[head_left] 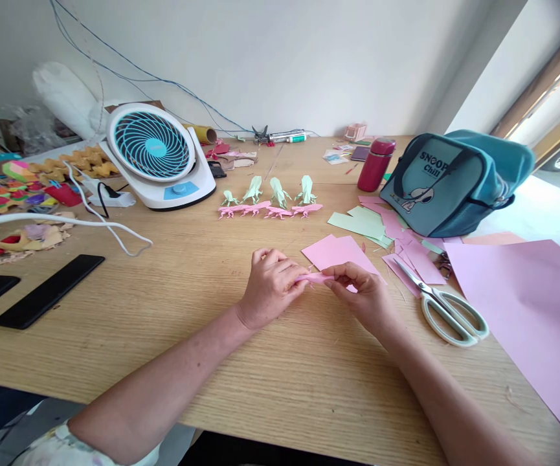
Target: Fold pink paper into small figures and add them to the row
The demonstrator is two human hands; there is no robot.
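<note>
Between my two hands is a slim folded pink paper figure (315, 278), with thin points sticking out at its middle. My left hand (272, 285) pinches its left end, and my right hand (360, 291) pinches the right end between thumb and fingers. Parts of the figure are hidden by the fingertips. Just behind my hands lie pink paper squares (321, 251). Farther back stands a row of folded pink paper insects (280, 211), with several pale green paper insects (278, 192) behind them.
White-handled scissors (447, 310) lie right of my right hand, near pink paper scraps (420, 259) and a large pink sheet (537, 310). A teal bag (439, 181) and red flask (377, 165) stand behind. To the left are a fan (160, 155), a white cable (114, 223) and a black slab (49, 291).
</note>
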